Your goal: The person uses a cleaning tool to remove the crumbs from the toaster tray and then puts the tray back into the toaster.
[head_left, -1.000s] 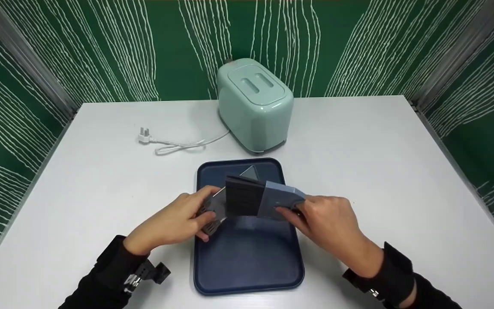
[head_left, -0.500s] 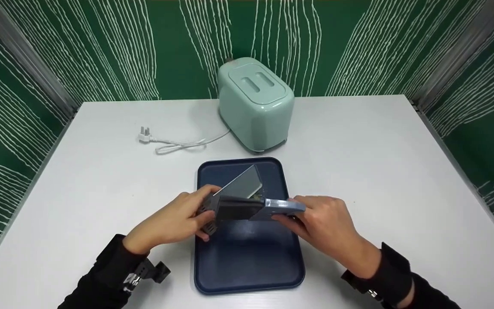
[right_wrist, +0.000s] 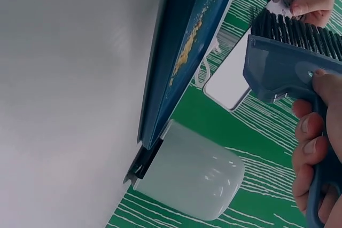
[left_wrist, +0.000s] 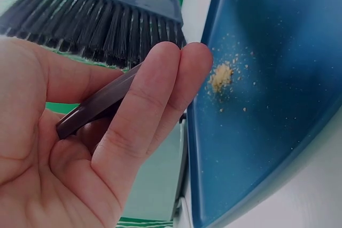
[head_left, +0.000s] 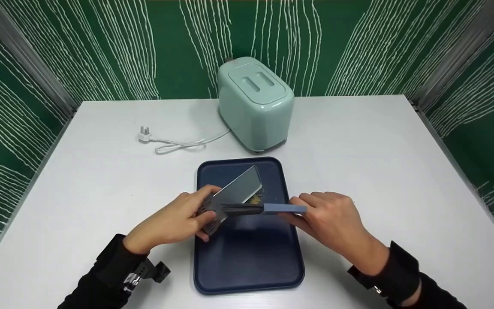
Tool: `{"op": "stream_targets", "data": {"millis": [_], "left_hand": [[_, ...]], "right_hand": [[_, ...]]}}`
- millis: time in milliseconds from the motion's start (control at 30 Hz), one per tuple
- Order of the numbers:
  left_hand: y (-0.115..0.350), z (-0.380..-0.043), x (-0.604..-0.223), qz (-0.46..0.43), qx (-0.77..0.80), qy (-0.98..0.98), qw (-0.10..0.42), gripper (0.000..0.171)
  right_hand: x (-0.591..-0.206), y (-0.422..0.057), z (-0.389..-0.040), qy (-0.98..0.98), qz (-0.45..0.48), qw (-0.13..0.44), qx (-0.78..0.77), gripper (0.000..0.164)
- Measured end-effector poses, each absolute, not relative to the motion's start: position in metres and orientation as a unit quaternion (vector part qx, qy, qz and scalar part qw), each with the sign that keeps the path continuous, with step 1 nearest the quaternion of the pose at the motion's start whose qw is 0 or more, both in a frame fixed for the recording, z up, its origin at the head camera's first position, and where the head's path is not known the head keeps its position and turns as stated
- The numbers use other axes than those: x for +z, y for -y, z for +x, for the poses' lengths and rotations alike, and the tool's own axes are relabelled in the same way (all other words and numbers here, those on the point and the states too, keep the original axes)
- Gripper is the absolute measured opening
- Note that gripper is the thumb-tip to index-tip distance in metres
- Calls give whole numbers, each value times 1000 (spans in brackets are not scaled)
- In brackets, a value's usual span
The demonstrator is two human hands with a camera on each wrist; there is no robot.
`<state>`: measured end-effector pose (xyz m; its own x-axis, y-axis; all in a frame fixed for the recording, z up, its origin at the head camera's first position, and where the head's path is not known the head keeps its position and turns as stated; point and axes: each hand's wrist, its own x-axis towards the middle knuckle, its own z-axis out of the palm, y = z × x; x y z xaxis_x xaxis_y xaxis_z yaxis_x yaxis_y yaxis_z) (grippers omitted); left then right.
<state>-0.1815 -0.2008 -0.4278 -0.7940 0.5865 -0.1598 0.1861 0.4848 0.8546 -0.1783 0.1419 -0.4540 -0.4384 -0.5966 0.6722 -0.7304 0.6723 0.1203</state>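
My left hand (head_left: pixel 174 223) grips the dark slotted end of a flat metal crumb tray (head_left: pixel 242 185), its plate tilted over the navy serving tray (head_left: pixel 249 266). In my right hand (head_left: pixel 330 216) is a blue hand brush (head_left: pixel 284 207), held by its handle. Its black bristles (left_wrist: pixel 96 28) reach toward the crumb tray's slotted end and overlap it in the head view. Yellowish crumbs (left_wrist: pixel 220 78) lie in a small heap on the serving tray, with specks scattered around. In the left wrist view, the crumb tray shows mostly as a dark edge behind the fingers.
A mint-green toaster (head_left: pixel 257 107) stands behind the serving tray on the white table (head_left: pixel 371 154). Its white cord (head_left: pixel 182 145) and plug (head_left: pixel 144 135) lie to its left. Green walls with white lines (head_left: pixel 187 47) enclose the back and sides.
The brush has swung down and turned from showing its flat face to nearly edge-on. Crumbs now show on the serving tray beside the crumb tray. My left hand has stayed in place.
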Motion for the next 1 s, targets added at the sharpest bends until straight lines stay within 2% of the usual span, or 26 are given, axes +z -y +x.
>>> {"op": "stream_targets", "data": {"millis": [133,333,500,567,800,900,1000], "left_hand": [[200,-182,-429,231,453,-831,225,44],[200,-181,-429,233,453,-831,225,44],[200,-180,-429,232,457,-827,231,44],[201,-180,-429,233,457,-826,232,43],[202,-180,-427,237,453,-827,235,44],[203,-180,-427,240,447,-831,229,43],[204,-181,-426,243,439,-835,224,44]], "right_hand": [[-455,-144,-178,836,398,359,114,44],[-457,-139,-174,825,428,359,85,31],[-460,-139,-171,829,429,355,50,40],[-462,-141,-171,830,429,354,43,27],[-468,-146,-172,843,405,355,19,20],[-470,-147,-174,836,399,376,25,39],[-471,-147,-176,832,397,387,30,41]]}}
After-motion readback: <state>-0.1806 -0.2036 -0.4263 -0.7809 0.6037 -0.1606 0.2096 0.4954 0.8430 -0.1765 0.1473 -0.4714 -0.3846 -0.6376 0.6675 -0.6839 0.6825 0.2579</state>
